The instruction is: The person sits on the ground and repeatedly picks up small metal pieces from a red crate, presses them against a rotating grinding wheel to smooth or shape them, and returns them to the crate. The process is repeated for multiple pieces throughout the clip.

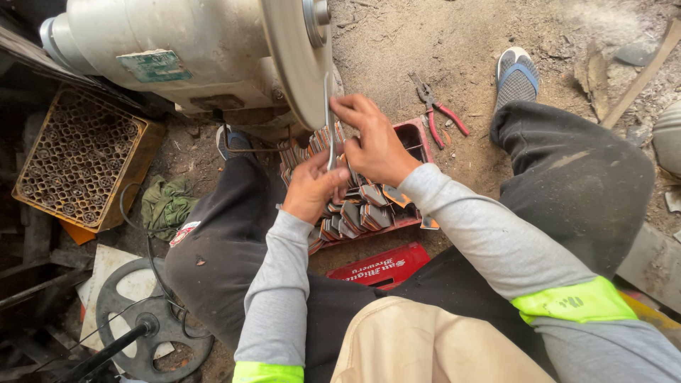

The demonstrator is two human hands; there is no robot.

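On the dirt floor [440,42], beside the grinder [213,57], we pinch a metal strip [328,120] in both grips, left hand [312,188] below right hand [372,142], over the red crate [418,138].

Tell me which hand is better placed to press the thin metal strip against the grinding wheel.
Probably the right hand: it grips the metal strip high up, close beside the grinding wheel. The left hand holds the strip's lower end, over the red tray of metal pieces.

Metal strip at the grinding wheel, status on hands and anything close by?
Both hands, left and right, grip the metal strip against the grinding wheel. Red tray of cut pieces underneath. Pliers on dirt beside.
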